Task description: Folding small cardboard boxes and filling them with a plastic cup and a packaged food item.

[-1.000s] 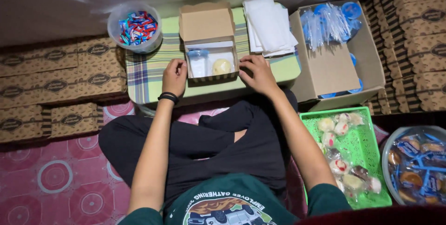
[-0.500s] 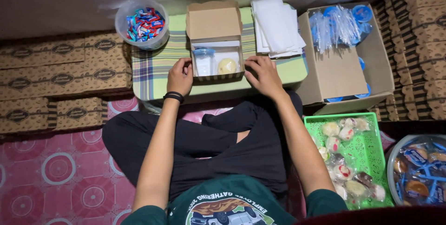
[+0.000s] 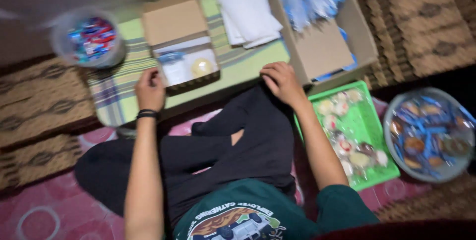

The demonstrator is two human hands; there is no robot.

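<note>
Frame blurred by head motion. Left hand [image 3: 149, 90] rests on the table [image 3: 119, 96] edge, fingers loosely curled, grasping nothing, just beside the lower left corner of the open cardboard box [image 3: 184, 47]; a tub of wrapped sweets [image 3: 89, 39] sits up and left of it. Filling goes best, I judge, with that hand steadying the box. Right hand [image 3: 281, 82], relaxed and empty, lies right of the box at the table's near edge, the green tray [image 3: 377, 136] of wrapped snacks just below-right.
</note>
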